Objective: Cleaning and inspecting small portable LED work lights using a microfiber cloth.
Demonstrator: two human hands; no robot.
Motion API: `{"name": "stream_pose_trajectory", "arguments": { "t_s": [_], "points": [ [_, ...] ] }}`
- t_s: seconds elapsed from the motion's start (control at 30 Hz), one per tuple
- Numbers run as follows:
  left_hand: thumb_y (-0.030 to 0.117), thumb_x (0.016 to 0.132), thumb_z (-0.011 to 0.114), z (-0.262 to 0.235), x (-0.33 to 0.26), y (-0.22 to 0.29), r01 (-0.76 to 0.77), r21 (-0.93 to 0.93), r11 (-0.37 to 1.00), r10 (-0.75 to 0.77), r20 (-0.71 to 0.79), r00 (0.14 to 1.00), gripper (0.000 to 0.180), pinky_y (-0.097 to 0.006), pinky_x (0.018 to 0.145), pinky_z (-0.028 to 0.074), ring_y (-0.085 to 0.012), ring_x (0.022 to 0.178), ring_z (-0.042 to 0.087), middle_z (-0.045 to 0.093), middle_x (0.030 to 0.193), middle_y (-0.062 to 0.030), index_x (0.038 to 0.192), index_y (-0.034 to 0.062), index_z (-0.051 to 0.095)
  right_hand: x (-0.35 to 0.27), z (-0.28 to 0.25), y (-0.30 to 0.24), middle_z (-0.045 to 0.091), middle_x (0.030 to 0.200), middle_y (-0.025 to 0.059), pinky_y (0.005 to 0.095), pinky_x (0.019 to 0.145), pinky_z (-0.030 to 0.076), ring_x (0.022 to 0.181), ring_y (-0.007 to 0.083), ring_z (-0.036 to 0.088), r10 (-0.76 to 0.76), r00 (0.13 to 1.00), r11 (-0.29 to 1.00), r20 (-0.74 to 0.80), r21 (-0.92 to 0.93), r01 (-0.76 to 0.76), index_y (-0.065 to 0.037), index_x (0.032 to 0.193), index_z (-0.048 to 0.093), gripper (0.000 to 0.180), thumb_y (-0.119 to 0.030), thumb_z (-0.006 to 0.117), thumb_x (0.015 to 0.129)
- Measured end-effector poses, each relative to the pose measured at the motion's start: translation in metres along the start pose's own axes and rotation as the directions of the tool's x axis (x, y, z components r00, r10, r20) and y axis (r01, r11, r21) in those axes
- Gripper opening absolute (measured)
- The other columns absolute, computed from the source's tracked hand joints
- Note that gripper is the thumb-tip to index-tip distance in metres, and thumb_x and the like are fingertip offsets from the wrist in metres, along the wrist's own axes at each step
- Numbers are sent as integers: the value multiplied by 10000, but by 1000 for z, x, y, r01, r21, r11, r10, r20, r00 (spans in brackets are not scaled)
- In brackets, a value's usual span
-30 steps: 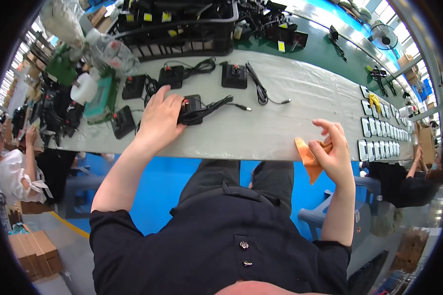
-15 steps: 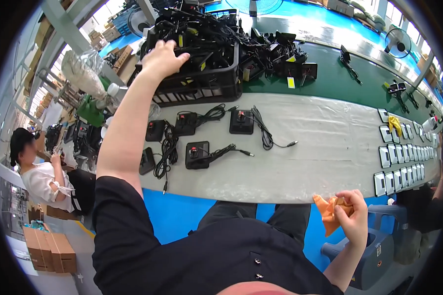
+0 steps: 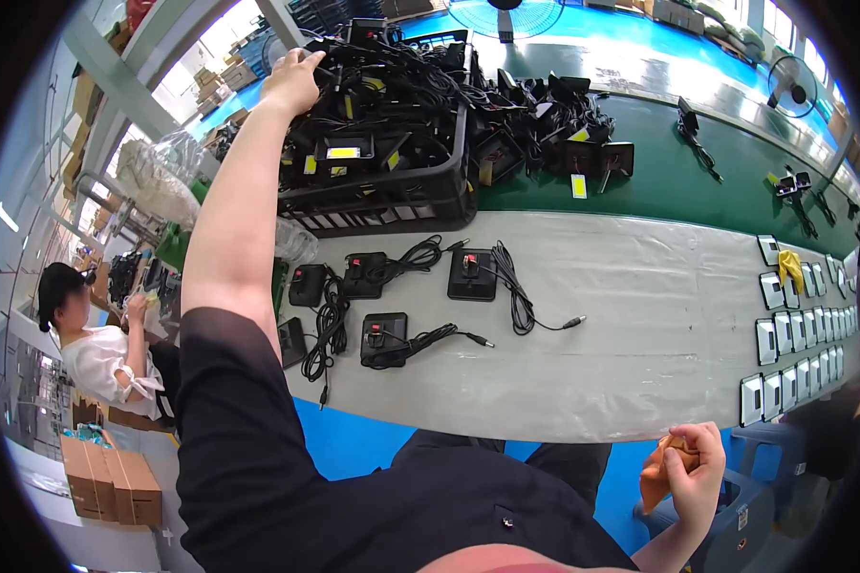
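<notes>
your left hand [image 3: 291, 84] at black plastic crate [image 3: 454, 191], can't tell grip; right hand [image 3: 699, 477] pinches orange cloth [image 3: 654, 477]. likely picking step; calls for freeing tangled black cables [image 3: 406, 72].

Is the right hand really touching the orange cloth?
Touching. The head view shows the cloth bunched in the right hand, with a loose end hanging out.

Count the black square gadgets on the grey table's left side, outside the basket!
5: right gadget, middle gadget and left gadget at the back, a front gadget, and an edge gadget by the left sleeve. The arm may hide more.
</notes>
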State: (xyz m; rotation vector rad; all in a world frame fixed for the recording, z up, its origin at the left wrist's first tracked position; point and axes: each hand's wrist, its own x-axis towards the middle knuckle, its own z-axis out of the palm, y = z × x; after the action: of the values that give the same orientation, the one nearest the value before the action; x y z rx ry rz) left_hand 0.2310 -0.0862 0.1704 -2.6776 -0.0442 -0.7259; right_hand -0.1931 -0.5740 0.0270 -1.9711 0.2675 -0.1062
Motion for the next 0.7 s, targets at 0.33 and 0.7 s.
{"name": "stream_pose_trajectory", "arguments": {
  "t_s": [0.33, 0.7],
  "points": [
    [225, 800, 574, -22, 18, -3, -38, -119, 992, 55, 147, 988, 241, -403, 841, 482, -287, 1000, 615, 648, 1031, -121, 996, 85, 595, 8, 5, 4, 489, 878, 87, 254, 590, 496, 640, 167, 618, -106, 994, 993, -31, -49, 105, 24, 911, 577, 206, 95, 548, 721],
    [215, 843, 638, -128, -30, 39, 113, -992, 62, -225, 96, 970, 251, -294, 520, 501, -175, 626, 609, 620, 760, -84, 971, 20, 546, -32, 0, 0, 500, 918, 60, 225, 739, 454, 821, 136, 576, -182, 981, 981, -65, -72, 177, 12, 928, 592, 185, 71, 572, 754]
  ]
}}
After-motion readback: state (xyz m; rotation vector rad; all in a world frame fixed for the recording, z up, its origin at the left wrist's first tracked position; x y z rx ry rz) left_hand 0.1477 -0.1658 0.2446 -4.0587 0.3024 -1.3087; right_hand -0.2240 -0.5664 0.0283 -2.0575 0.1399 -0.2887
